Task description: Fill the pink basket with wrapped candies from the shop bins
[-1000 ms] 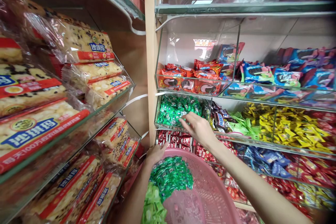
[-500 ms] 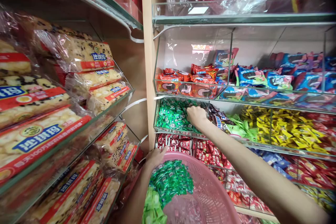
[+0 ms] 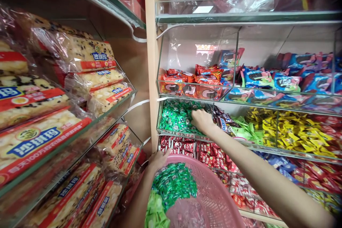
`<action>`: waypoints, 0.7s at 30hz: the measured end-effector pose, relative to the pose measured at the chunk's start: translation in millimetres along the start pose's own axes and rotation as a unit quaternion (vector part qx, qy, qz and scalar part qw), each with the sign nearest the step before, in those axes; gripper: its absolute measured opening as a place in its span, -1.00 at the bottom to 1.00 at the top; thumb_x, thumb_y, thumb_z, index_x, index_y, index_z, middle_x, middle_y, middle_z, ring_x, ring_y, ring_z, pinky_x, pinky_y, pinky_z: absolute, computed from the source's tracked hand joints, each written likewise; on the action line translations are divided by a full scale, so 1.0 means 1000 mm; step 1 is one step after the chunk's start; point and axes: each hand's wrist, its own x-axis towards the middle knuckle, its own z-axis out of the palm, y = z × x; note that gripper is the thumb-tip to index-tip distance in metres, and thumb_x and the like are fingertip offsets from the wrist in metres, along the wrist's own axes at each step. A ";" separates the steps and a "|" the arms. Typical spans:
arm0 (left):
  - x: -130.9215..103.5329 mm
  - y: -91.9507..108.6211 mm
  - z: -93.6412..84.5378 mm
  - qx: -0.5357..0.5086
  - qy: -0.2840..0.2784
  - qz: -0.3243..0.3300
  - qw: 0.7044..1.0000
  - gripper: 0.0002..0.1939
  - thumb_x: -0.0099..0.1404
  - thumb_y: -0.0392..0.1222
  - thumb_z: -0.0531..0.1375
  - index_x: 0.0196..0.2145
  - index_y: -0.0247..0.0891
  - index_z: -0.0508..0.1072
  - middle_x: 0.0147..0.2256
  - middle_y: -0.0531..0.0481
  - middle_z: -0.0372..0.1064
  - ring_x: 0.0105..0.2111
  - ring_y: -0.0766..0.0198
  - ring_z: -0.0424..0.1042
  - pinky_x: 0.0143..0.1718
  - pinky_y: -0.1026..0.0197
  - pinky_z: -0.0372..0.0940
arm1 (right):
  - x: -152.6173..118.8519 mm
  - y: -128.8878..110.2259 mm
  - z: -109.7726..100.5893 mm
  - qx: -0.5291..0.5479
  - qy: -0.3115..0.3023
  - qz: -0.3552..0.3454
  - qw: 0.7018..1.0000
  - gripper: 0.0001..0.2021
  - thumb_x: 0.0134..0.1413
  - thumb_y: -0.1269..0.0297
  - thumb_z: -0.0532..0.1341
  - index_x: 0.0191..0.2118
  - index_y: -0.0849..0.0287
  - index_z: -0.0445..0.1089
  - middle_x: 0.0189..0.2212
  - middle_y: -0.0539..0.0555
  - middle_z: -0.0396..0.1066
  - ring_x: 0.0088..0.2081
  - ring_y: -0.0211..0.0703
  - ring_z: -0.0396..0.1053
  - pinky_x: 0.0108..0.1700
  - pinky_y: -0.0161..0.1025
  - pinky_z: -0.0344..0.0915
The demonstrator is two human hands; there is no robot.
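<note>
My right hand (image 3: 202, 120) is closed, knuckles up, in the shelf bin of green-wrapped candies (image 3: 176, 117). Its fingertips are hidden, so whatever lies in them does not show. My left hand (image 3: 158, 159) grips the far left rim of a pink plastic basket (image 3: 223, 188). Inside the basket, a heap of green-wrapped candies (image 3: 177, 181) lies at the upper left, with light green packets (image 3: 155, 210) below it. Part of the basket's perforated floor shows on the right.
Glass-fronted bins hold red packets (image 3: 207, 78), blue cookie packs (image 3: 258, 77), Snickers bars (image 3: 223, 121) and yellow candies (image 3: 296, 130). Red packets (image 3: 184, 146) fill the row below. Sachima packs (image 3: 48, 128) stand on the left shelves, beside a wooden post (image 3: 151, 60).
My right hand has shifted slightly right and toward me within the green candy bin. My left hand stays on the basket rim, and the basket keeps its place.
</note>
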 end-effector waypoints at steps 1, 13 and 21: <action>0.000 0.000 0.000 -0.002 0.000 0.011 1.000 -0.13 0.16 0.43 -0.30 -0.25 -0.32 0.52 -0.20 -0.27 0.48 -0.11 -0.05 0.42 -0.20 0.16 0.23 | 0.000 0.003 -0.001 0.005 0.006 -0.002 1.000 -0.81 0.01 0.49 0.17 -0.22 0.30 0.45 -0.28 0.36 0.46 -0.11 0.12 0.37 -0.27 -0.17 0.32; -0.002 -0.001 -0.001 0.001 0.006 0.018 1.000 -0.10 0.15 0.44 -0.33 -0.25 -0.30 0.53 -0.19 -0.27 0.48 -0.11 -0.07 0.42 -0.18 0.14 0.24 | 0.015 0.007 -0.002 0.264 -0.041 -0.196 0.944 -0.54 0.01 0.31 0.14 0.07 0.32 0.28 -0.42 0.07 0.46 -0.50 -0.24 0.31 -0.36 -0.30 0.21; -0.001 -0.002 0.000 0.005 0.011 0.022 1.000 -0.09 0.14 0.44 -0.35 -0.25 -0.29 0.53 -0.18 -0.28 0.47 -0.11 -0.07 0.42 -0.18 0.14 0.25 | 0.016 0.003 0.027 0.300 0.030 -0.177 0.937 -0.43 -0.02 0.20 0.26 0.11 0.36 0.23 -0.12 0.25 0.40 -0.20 -0.08 0.37 -0.15 -0.20 0.27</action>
